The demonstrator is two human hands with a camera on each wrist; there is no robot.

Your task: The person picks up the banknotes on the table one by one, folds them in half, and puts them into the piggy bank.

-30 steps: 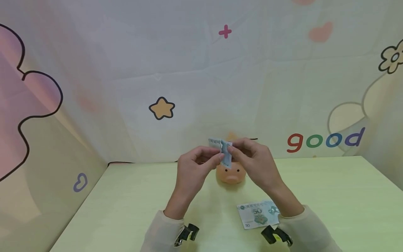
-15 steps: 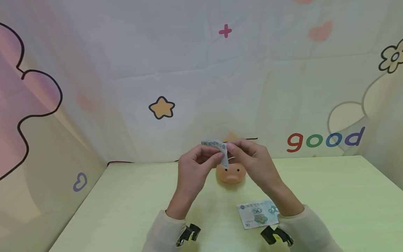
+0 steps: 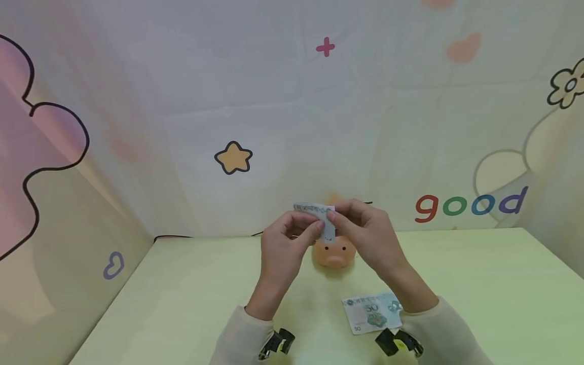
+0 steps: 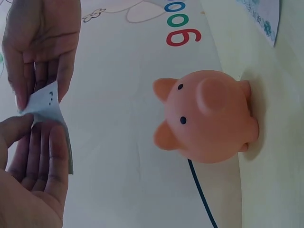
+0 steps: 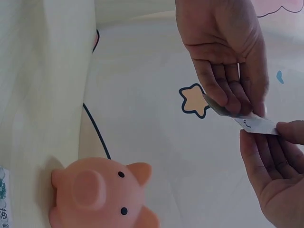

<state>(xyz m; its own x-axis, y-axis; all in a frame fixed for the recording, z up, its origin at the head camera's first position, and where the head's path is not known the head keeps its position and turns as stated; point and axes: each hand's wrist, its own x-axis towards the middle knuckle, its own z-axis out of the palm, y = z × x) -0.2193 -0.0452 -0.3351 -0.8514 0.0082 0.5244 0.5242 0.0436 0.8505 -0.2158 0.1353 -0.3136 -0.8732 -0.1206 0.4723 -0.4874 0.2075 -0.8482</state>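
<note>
A folded banknote (image 3: 328, 230) is held up between both hands above the table. My left hand (image 3: 285, 248) pinches it at the left between thumb and fingers. At its right edge, my right hand (image 3: 371, 241) grips it with thumb and fingertips. In the left wrist view the banknote (image 4: 46, 102) shows a bent, pale face with small dark marks. Just behind and below the hands, an orange pig-shaped piggy bank (image 3: 334, 257) stands on the table, its top partly hidden. A second banknote (image 3: 371, 312), marked 50, lies flat near my right wrist, its right end covered by the sleeve.
The pale green table (image 3: 191, 284) meets a printed cloth backdrop (image 3: 274, 126) just behind the piggy bank. Black clip-like mounts (image 3: 278, 342) sit at both wrists.
The banknote's near part was creased, then narrowed; now it is spread flatter between the fingers. My left hand has shifted slightly right. The piggy bank and the flat banknote stay put.
</note>
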